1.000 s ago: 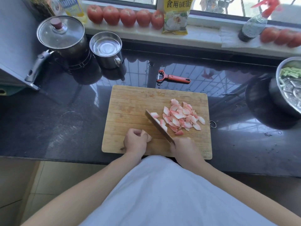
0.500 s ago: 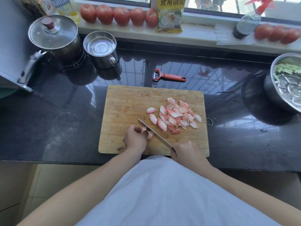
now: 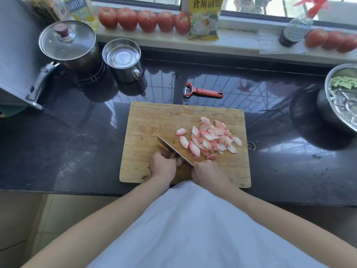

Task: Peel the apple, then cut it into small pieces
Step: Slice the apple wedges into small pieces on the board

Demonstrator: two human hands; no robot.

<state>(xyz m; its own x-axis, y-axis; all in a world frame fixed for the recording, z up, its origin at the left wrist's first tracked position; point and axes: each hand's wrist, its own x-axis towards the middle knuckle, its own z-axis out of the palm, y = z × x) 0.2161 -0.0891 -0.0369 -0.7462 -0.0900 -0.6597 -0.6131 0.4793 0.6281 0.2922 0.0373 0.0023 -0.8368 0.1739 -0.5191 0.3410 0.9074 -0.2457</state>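
A wooden cutting board (image 3: pixel 154 120) lies on the dark counter. A heap of pinkish-white apple pieces (image 3: pixel 209 137) covers its right half. My right hand (image 3: pixel 207 171) grips the handle of a knife (image 3: pixel 172 148), whose blade runs up and left across the board. My left hand (image 3: pixel 162 165) is curled at the board's near edge, holding a small remaining piece of apple (image 3: pixel 179 161) against the blade; most of that piece is hidden by my fingers.
An orange peeler (image 3: pixel 204 91) lies just behind the board. A lidded pot (image 3: pixel 67 45) and a steel mug (image 3: pixel 122 59) stand at the back left. A steel bowl (image 3: pixel 342 101) with green vegetables sits at right. Tomatoes (image 3: pixel 144 20) line the windowsill.
The knife pulled back from the heap toward my left hand, leaving a few pieces spread to the left. The blade now rests against the piece under my left fingers.
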